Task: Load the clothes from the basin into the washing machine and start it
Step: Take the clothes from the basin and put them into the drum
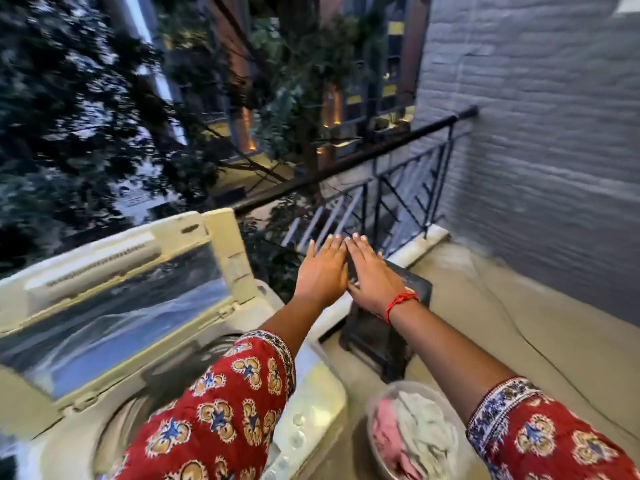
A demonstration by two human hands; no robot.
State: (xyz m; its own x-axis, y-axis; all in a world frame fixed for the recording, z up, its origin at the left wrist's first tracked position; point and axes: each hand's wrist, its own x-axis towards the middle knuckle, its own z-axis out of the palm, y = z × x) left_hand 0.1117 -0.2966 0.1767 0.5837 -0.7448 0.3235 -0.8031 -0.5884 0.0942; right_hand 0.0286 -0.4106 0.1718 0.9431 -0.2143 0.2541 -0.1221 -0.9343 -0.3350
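A cream top-loading washing machine [311, 393] fills the lower left, its glass lid [114, 303] raised and the drum mouth partly hidden under my left sleeve. A round basin [375, 405] stands on the floor at the lower middle, holding pink and pale green clothes [415, 438]. My left hand [323, 268] and my right hand [372, 275] are stretched out flat side by side, palms down, fingers apart, above a dark stool. Neither holds anything. A red thread circles my right wrist.
A dark square stool [388, 337] stands between the machine and the basin, right under my hands. A black metal railing [381, 199] closes the balcony ahead. A grey brick wall [536, 133] runs along the right. Beige floor [519, 323] lies to the right.
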